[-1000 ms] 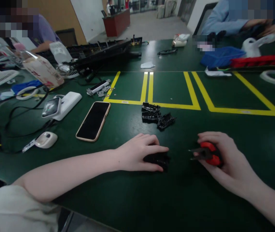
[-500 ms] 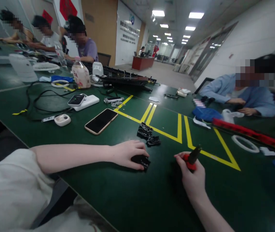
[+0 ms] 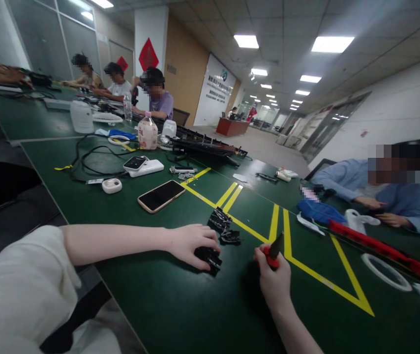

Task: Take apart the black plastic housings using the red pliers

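Observation:
My left hand (image 3: 195, 244) rests palm down on the green table, its fingers curled round a black crumpled-looking piece (image 3: 212, 261). Just beyond it lie more black pieces (image 3: 220, 219), a smaller one (image 3: 231, 237) at their near right. Over the table to the right, my right hand (image 3: 277, 280) is closed round a tool with red handles (image 3: 271, 259) and dark metal jaws (image 3: 277, 244) that point up and away. A gap of bare table separates the two hands.
A phone (image 3: 161, 196) lies beyond my left forearm. Yellow tape (image 3: 324, 281) marks the table. Further off are a white power bank (image 3: 147, 168), a bottle (image 3: 147, 133) and long black parts (image 3: 206, 147). A person in blue (image 3: 346, 182) sits at the right.
The camera view has tilted up and turned left, showing more ceiling. My right hand with the tool appears somewhat nearer my left hand, which stays on the black piece.

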Available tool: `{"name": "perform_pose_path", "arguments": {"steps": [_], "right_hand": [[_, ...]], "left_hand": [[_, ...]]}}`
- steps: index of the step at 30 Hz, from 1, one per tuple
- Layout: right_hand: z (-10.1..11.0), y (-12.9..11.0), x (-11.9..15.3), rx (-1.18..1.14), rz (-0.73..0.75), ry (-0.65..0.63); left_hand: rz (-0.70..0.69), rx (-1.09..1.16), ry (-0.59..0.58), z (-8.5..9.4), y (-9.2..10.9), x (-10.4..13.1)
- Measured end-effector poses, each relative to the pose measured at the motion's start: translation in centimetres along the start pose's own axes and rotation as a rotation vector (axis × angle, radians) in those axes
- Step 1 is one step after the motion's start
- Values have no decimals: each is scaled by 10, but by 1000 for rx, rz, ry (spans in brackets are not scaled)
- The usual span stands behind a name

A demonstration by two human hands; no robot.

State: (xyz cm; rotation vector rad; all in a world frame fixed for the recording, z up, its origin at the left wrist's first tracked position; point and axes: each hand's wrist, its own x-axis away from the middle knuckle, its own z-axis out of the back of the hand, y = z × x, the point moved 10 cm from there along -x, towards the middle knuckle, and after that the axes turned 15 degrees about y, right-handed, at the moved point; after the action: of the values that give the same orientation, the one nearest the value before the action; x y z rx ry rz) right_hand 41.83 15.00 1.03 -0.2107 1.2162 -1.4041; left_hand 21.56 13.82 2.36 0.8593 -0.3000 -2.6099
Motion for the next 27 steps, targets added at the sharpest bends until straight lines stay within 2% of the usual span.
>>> {"name": "perform_pose_path", "arguments": {"steps": [6, 12, 16, 23, 24, 27], "right_hand": [[-6, -20, 8, 13, 126, -63], [-18, -38, -4, 23, 234, -114], [-18, -42, -8, 41, 253, -134], [-26, -51, 4, 40, 285, -204], [-28, -54, 6, 51, 322, -215], [-33, -73, 14, 124, 573, -243]], "left_hand": [[8, 41, -15, -1, 0, -1], [65, 76, -29, -6, -7, -4], [160, 117, -40, -8, -16, -4], [299, 193, -80, -3, -29, 2], [301, 198, -76, -1, -30, 3], [296, 212, -77, 1, -30, 4]]}}
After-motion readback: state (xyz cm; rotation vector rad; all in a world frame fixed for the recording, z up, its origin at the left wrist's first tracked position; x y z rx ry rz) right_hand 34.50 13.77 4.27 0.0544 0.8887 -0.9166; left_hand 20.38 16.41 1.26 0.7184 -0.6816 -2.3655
